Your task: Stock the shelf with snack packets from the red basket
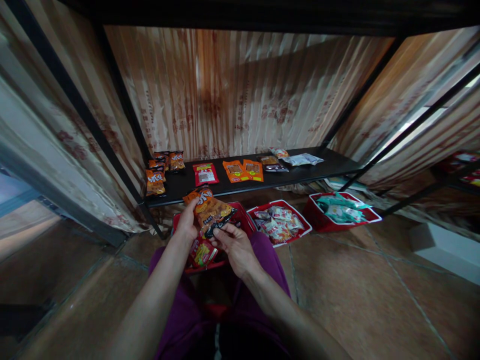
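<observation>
Between my hands is an orange and black snack bag (213, 214), tilted over the red basket (245, 212) by my knees. My left hand (188, 220) is closed on the bag's left side, and orange packaging shows behind its upper end, perhaps a second bag. At the lower right corner, my right hand (235, 246) pinches the black edge between thumb and fingers. Below the bag, a red and yellow snack packet (202, 252) lies in the basket; the rest of the contents is partly hidden by my hands.
On the low black shelf (180, 194) lie similar orange snack bags (155, 181), a red packet (206, 174), orange packets (243, 171) and a silvery bag (303, 159). Two more red baskets hold white packets (279, 222) and green packets (343, 207). Black posts (123, 100) frame the shelf.
</observation>
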`<action>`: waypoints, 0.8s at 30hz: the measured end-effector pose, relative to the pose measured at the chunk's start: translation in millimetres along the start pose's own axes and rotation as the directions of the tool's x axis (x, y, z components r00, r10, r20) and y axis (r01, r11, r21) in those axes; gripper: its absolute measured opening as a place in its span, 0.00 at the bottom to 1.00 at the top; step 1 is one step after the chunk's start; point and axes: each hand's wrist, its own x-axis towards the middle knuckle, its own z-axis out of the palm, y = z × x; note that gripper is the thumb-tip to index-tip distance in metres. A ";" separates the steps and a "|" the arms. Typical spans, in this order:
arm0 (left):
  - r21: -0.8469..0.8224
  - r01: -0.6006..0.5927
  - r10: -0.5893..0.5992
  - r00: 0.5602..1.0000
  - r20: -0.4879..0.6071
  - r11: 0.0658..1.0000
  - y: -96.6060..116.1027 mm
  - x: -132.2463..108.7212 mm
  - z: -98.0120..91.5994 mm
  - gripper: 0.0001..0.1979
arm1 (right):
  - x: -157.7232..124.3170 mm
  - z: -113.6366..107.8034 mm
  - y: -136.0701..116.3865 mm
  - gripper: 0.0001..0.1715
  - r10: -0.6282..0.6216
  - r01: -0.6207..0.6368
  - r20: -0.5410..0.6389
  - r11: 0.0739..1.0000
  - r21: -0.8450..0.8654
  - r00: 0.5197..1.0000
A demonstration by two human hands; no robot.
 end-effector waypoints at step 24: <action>0.079 -0.079 0.080 0.997 -0.008 0.994 1.3 3.1 -0.7 0.08 | -1.9 -2.7 -1.7 0.18 0.174 -0.164 -0.052 0.974 0.156 0.983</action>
